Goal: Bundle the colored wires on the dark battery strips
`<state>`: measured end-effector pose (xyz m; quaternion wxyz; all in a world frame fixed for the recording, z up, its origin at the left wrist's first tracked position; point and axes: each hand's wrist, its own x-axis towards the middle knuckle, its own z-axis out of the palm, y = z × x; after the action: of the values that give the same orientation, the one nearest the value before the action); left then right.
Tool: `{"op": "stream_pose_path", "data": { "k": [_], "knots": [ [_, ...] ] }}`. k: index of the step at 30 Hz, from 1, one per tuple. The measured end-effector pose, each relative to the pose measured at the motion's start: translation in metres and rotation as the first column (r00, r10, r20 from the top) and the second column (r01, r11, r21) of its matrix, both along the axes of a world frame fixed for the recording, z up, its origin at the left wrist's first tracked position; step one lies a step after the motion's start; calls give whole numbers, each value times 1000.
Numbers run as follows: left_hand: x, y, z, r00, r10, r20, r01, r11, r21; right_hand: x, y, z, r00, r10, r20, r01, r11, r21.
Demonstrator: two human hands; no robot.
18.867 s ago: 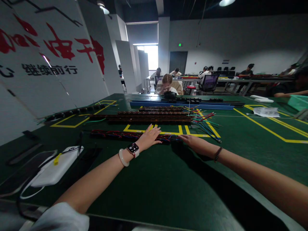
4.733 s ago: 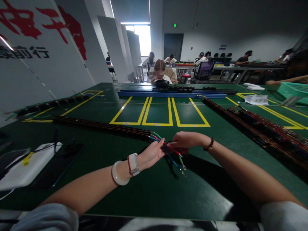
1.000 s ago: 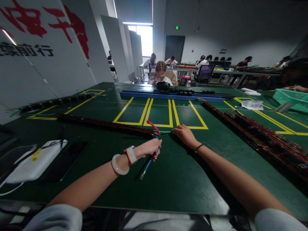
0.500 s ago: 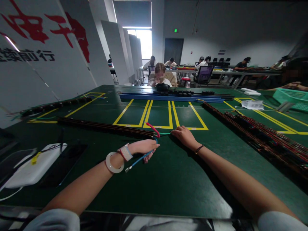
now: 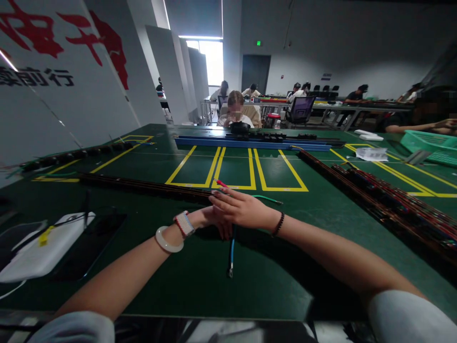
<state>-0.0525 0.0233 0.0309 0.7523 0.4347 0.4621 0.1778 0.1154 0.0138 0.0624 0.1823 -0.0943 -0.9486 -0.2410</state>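
Pale sleeves, white bangle (image 5: 168,241), striped watch strap (image 5: 184,223), dark bead bracelet (image 5: 277,224)

Right hand (image 5: 243,209) lies over the left hand (image 5: 214,220); left fingers mostly covered, grip state unreadable. Blue wire (image 5: 232,247) vanishes under both hands, so its junction with the long dark strip (image 5: 143,186) is hidden. Red wire (image 5: 221,183) shows only a short tip. White device (image 5: 39,247) is cut by the left edge. Wired strips (image 5: 392,202) run out past the right edge.
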Motion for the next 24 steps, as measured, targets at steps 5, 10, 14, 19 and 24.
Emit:
{"op": "stream_pose_path", "data": {
  "k": [5, 10, 14, 19, 24],
  "knots": [
    [6, -8, -2, 979, -161, -121, 178, 973, 148, -17, 10, 2, 962, -266, 69, 269, 962, -41],
    [12, -6, -6, 960, -232, -156, 263, 937, 228, 6, -7, -3, 812, -562, 157, 549, 827, 119],
    [10, 0, -17, 949, -281, -140, 310, 909, 278, 22, -29, -27, 637, -749, 182, 731, 662, 166],
    [13, -2, -15, 955, -258, -145, 290, 916, 278, 24, -44, -61, 631, -750, 200, 772, 632, -68],
    [18, -3, -11, 952, -232, -201, 284, 915, 286, 29, -40, -60, 721, -676, 150, 689, 678, -254]
  ]
}}
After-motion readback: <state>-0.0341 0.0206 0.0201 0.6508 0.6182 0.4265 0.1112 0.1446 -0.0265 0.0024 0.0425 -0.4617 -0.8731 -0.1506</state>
